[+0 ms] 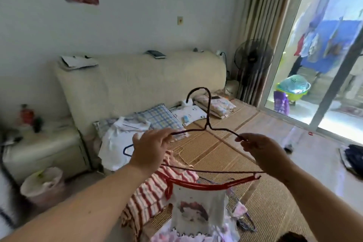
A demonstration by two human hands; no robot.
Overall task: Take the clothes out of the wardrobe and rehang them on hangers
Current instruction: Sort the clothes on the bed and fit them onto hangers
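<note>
I hold a dark wire hanger (pixel 208 112) upright over the bed, hook pointing up. My left hand (pixel 151 146) pinches its left shoulder and my right hand (pixel 259 148) pinches its right shoulder. Its bottom bar runs below my hands. Just beneath lies a red hanger (pixel 212 182) on a white printed garment (pixel 196 214). A red-and-white striped garment (pixel 149 198) is heaped to the left of it. A white shirt (pixel 115 143) with a blue hanger (pixel 127 150) lies near the pillows.
The bed has a woven mat (pixel 245 163), a cream headboard (pixel 137 80), a plaid pillow (pixel 159 117) and folded bedding (pixel 214 105). A nightstand (pixel 43 143) and bin (pixel 42 182) stand left. A fan (pixel 253 59) and glass door (pixel 324 65) are right.
</note>
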